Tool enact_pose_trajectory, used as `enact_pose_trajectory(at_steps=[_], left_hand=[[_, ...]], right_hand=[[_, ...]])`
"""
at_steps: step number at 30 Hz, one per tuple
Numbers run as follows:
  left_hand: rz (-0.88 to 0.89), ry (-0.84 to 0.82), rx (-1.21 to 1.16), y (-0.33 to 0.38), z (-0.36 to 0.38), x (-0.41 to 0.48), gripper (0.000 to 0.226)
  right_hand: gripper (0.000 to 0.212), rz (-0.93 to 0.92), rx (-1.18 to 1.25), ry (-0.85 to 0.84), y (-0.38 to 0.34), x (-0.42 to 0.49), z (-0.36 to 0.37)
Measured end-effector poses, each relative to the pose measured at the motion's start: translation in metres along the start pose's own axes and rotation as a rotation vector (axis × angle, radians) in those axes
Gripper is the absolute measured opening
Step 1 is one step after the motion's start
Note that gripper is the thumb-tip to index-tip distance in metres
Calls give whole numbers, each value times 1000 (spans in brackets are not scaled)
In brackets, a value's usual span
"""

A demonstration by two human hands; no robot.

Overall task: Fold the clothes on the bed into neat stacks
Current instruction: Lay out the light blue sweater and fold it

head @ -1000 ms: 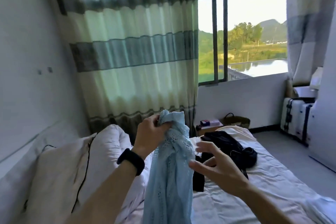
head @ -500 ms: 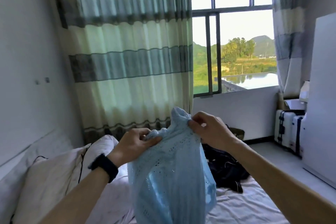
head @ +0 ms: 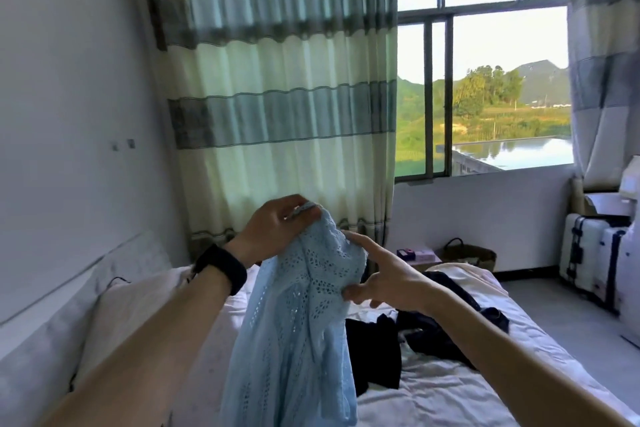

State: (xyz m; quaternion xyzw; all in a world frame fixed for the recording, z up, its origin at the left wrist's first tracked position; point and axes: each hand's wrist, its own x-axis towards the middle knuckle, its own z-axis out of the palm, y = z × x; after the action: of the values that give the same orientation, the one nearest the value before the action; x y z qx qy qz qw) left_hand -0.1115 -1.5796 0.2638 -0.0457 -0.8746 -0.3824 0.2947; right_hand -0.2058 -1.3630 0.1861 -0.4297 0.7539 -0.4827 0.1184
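Head view: light blue knit top point(head: 294, 322) is hanging above the bed point(head: 433, 392).
Left hand point(head: 277, 229) is gripping its upper edge, fingers curled. Right hand point(head: 384, 281) is touching its side, index finger straight, thumb against the fabric; pinching or not, cannot tell. Dark clothes point(head: 426, 333) are lying on the sheet behind.

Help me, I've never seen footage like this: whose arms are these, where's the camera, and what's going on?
No machine here: a person wears one wide camera on the head, looking down at their own hands. The left hand, with a black wristband, grips the top of a pale blue knitted top, which hangs over the bed. The right hand touches its edge with a straight forefinger; whether it pinches is unclear. Dark clothes lie unfolded on the bed behind.
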Motion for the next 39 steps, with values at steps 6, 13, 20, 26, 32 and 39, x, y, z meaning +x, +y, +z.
enact_pose_trajectory(at_steps=[6,13,20,26,32,39], left_hand=[[-108,173,443,-18,-18,-15,22],[-96,98,369,-10,38,-40,58],[-83,240,339,-18,22,-21,13],[-133,363,218,-5,18,-1,15],[-103,386,252,4,28,1,12],[-137,406,353,-13,34,-11,18]], right_hand=[[16,-38,-25,399,-31,31,-6],[21,67,-179,341,-55,63,15],[38,-99,217,383,-17,30,11],[35,54,-28,413,36,-10,51],[55,230,-211,197,62,-25,101],[37,334,-517,107,85,-13,127]])
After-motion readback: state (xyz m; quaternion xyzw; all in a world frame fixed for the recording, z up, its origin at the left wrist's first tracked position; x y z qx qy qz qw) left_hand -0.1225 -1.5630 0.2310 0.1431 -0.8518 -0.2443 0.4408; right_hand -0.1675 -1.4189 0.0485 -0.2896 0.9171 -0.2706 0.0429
